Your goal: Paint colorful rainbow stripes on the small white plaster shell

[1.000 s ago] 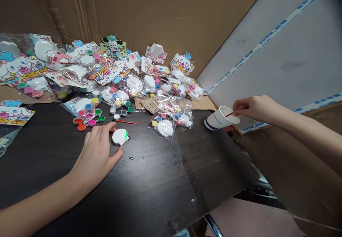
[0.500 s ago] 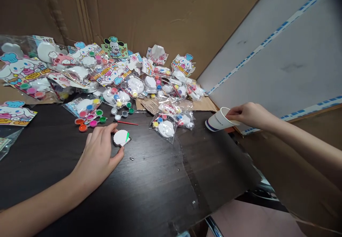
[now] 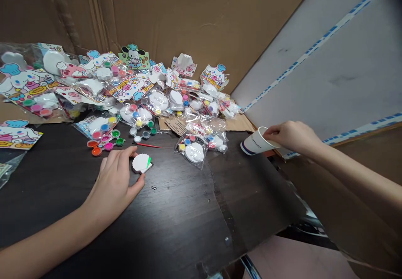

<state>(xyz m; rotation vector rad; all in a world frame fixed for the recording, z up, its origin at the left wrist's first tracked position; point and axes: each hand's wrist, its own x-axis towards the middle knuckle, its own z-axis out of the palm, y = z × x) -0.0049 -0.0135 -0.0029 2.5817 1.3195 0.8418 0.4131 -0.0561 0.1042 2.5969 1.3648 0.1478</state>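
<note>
My left hand (image 3: 117, 176) rests on the dark table, its fingers and thumb around a white shell-shaped plaster piece (image 3: 140, 162) with a green painted strip on its right side. At the right, a white paper cup (image 3: 255, 141) with a dark blue band stands near the table's edge. My right hand (image 3: 290, 135) reaches over the cup's rim, fingers pinched together inside its mouth; whatever they hold is hidden. A red paintbrush (image 3: 147, 145) lies behind the plaster piece. Close by are open paint pots (image 3: 108, 145) in orange, pink and green.
Bagged plaster paint kits (image 3: 132, 88) with cartoon cards are heaped along the cardboard wall (image 3: 194, 19). Another bagged kit (image 3: 194, 151) lies mid-table. Strips of white and grey paint pots (image 3: 145, 134) sit before the heap. Water drops (image 3: 226, 239) dot the table (image 3: 176, 228).
My right hand has shifted very slightly at the cup's mouth, its fingertips still inside. My left hand stays around the plaster piece.
</note>
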